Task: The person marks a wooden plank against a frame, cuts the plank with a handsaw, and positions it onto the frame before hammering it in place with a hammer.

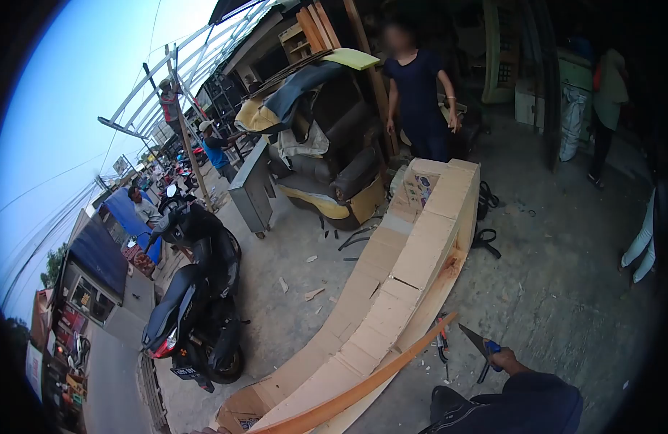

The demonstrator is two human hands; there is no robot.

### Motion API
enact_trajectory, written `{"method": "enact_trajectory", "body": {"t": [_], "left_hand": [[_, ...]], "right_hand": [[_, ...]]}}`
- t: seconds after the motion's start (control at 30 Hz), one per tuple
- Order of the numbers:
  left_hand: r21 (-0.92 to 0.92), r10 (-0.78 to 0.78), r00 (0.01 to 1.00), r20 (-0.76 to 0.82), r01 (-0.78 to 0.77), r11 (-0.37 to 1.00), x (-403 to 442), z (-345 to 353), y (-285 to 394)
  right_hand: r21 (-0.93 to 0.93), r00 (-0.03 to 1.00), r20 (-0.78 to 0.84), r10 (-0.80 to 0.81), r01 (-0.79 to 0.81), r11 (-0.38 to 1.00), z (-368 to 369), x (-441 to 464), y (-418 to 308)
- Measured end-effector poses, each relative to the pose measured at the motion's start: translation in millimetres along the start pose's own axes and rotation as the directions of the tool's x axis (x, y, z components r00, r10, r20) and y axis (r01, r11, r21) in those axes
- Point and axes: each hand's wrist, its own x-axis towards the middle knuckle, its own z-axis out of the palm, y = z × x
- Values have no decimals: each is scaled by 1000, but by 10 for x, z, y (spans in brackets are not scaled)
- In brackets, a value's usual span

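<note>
Dark navy sleeve (542, 402), loose; right hand (504, 359) bare; black fabric (449, 409) beside sleeve, thin pale line.

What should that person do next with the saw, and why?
Perhaps line the saw up with the wooden strip: the right hand grips its handle, and the blade is near the strip's far end but looks apart from it.

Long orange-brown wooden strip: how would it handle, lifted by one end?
The wooden strip probably stays fairly stiff, looking like solid wood, though its long, narrow shape may allow some flex. It's likely light for its length, since it looks slim. The far end could dip or swing, with so much length unsupported.
</note>
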Motion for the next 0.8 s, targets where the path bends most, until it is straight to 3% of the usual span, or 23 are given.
{"method": "enact_trajectory", "body": {"t": [0.1, 0.17, 0.23, 0.37, 0.43, 0.5, 0.57, 0.7, 0.8], "left_hand": [[157, -259, 888, 380, 214, 964, 962, 475, 46], [300, -98, 982, 158, 47, 953, 1197, 1259, -128], [318, -151, 932, 331, 40, 947, 1644, 1695, -273], [247, -235, 848, 476, 128, 961, 2471, 2302, -689], [271, -348, 816, 462, 243, 931, 2730, 2710, -869], [363, -432, 770, 470, 277, 890, 2970, 3016, -1055], [384, -481, 699, 530, 308, 871, 3101, 3279, -1326], [625, -550, 730, 405, 218, 750, 2939, 3689, -1959], [727, -704, 639, 310, 318, 608, 2708, 3857, -2548]], "right_hand": [[-62, 993, 121, 12, -5, 998, -346, 61, 89], [25, 997, 81, -2, 0, 1000, -442, 38, 188], [-67, 1000, 4, 21, -21, 998, -583, -41, 182], [224, 992, 49, 116, -124, 967, -604, -109, 570], [127, 987, -46, -153, 158, 979, -203, 347, 1431], [-8, 987, -45, -152, 152, 988, -261, 246, 1567], [50, 999, -32, -37, 39, 998, -392, 125, 1478], [137, 998, -46, 48, -41, 990, -567, 139, 1211], [203, 995, -65, 79, -64, 977, -694, 163, 1034]]}}
